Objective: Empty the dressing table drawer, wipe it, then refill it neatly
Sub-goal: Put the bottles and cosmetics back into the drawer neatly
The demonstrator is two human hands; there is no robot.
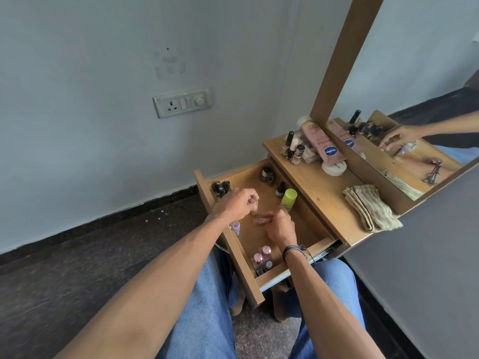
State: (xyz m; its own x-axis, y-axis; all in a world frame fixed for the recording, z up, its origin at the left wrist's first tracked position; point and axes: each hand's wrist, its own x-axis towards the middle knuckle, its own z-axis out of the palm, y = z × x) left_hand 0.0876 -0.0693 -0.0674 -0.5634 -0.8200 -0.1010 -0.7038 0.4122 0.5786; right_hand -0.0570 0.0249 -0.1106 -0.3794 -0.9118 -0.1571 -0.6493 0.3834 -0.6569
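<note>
The wooden drawer (234,251) stands pulled open over my lap. Inside it, my left hand (234,204) pinches a small yellowish bottle (254,209) with a pink top. My right hand (281,226) grips a pink tube-like item (262,219) in the middle of the drawer. A lime-green bottle (288,199) stands at the drawer's right wall, dark nail polish bottles (221,188) cluster in the far left corner, more dark bottles (268,174) at the far end, and pink-capped bottles (261,257) sit in the near corner. A small blue-capped item (236,227) lies by the left wall.
On the table top (318,200) lie a folded beige cloth (370,207), a pink Vaseline tube (321,142), a white jar (334,168) and small polish bottles (294,147). A mirror (414,99) rises behind. A wall socket (182,101) is to the left.
</note>
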